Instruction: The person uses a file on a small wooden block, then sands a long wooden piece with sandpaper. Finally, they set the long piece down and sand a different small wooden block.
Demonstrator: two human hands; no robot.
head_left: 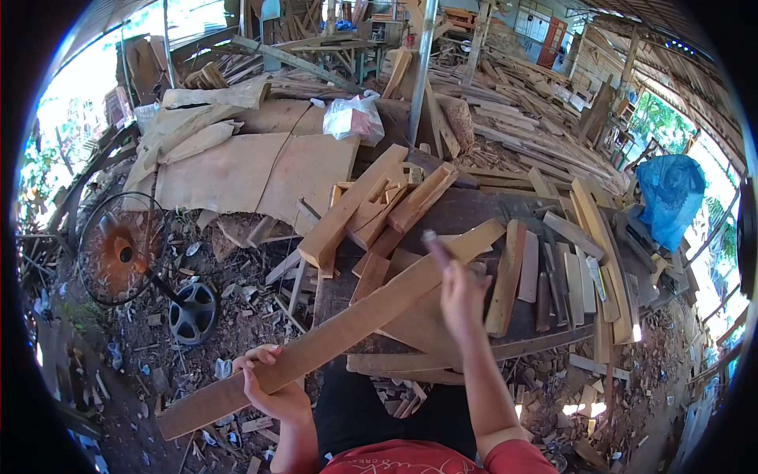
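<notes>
A long wooden board (339, 325) lies slantwise in front of me, its lower left end sticking out past the workbench. My left hand (272, 385) is closed around this board near that end, fingers over the far edge. My right hand (463, 299) is closed on a tool with a brown handle (437, 250), above the board's upper part. The handle has a pale tip; blur hides what kind of tool it is. Shorter wood blocks (354, 207), some with cut slots, are piled just beyond the board.
On the dark workbench (474, 207), several wood strips and hand tools (557, 276) lie to the right. A blue plastic bag (671, 197) hangs at far right. An orange pedestal fan (125, 249) stands left. A clear bag (353, 117) rests on a sheet (253, 175); scraps litter the ground.
</notes>
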